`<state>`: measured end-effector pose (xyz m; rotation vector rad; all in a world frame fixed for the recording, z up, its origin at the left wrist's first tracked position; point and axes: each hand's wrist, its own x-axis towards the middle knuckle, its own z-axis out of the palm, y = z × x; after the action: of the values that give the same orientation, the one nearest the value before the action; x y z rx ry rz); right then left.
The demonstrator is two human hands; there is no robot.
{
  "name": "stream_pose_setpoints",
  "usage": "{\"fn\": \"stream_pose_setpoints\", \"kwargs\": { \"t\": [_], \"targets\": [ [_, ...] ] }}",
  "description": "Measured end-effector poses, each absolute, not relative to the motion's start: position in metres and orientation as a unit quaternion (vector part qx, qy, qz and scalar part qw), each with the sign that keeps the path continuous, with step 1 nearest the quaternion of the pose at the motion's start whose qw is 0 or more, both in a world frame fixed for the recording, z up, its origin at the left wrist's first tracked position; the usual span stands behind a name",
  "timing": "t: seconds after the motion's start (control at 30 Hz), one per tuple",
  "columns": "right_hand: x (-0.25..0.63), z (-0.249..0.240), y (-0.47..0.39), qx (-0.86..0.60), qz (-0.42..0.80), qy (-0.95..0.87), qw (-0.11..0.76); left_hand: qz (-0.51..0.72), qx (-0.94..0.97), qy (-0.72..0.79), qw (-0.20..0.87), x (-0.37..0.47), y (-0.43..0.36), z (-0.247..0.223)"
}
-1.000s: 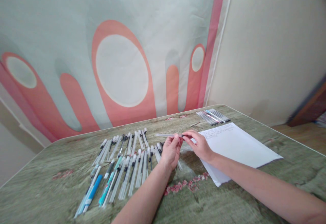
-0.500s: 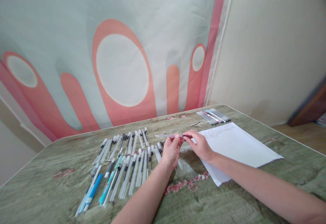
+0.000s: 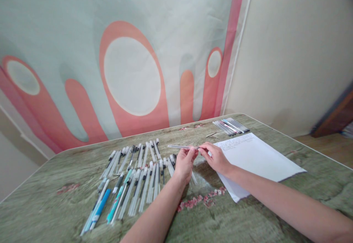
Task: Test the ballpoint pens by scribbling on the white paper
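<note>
- A green-brown wood-patterned worktop (image 3: 228, 221) with rounded far corners and pale edging spreads under everything from the near side.
- At the near left lies a blue plastic pen (image 3: 101, 207), slanted, with slim pale pens just beside it.
- Right of it rests a bright teal, patterned pen (image 3: 117, 203), also slanted.
- A front row of clear-barrelled plastic pens (image 3: 138, 193) continues rightward, some with black parts, partly hidden by the left forearm.
- The left hand (image 3: 185, 162) has its grip narrow, thumb and fingers closed on a slim, translucent pen (image 3: 178, 147) held above the worktop, one end pointing left.
- The right hand (image 3: 216, 156) pinches the same pen at its right end, close to the left fingertips; the exact part is too small to tell.
- White paper (image 3: 261, 160) with handwriting along its far-left part lies right of the hands, partly under the right forearm.
- A back row of translucent, white-capped pens (image 3: 145, 155) lies beyond the front row.
- Past the paper, a cluster of slim grey, pink and blue pens (image 3: 232, 126) lies side by side near the far edge.
- Behind stands a grey hanging sheet (image 3: 176, 14) printed with coral shapes.
</note>
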<state>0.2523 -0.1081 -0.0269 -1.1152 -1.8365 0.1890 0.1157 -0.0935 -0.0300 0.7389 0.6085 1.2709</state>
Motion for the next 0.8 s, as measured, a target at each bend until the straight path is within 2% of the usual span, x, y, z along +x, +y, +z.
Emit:
{"fn": "stream_pose_setpoints", "kwargs": {
  "t": [0.2, 0.43, 0.57, 0.7, 0.8],
  "targets": [
    [0.2504, -0.0267, -0.1104, -0.486, 0.131, -0.741, 0.445, 0.546, 0.399, 0.278, 0.682, 0.115, -0.0966, -0.0263],
    [0.2498, -0.0335, -0.1034, -0.468, 0.38, -0.657, 0.452, 0.545, 0.392, 0.293, 0.681, 0.1156, -0.0955, -0.0265],
    [0.2492, -0.0304, -0.1054, -0.461, 0.321, -0.672, 0.482, 0.564, 0.385, 0.308, 0.662, 0.1143, -0.0937, -0.0257],
    [0.2502, -0.0269, -0.1091, -0.46, 0.248, -0.712, 0.469, 0.553, 0.407, 0.297, 0.663, 0.1138, -0.0945, -0.0242],
    [0.2514, -0.0279, -0.1081, -0.458, 0.266, -0.719, 0.45, 0.546, 0.424, 0.284, 0.665, 0.1147, -0.0955, -0.0239]
  ]
}}
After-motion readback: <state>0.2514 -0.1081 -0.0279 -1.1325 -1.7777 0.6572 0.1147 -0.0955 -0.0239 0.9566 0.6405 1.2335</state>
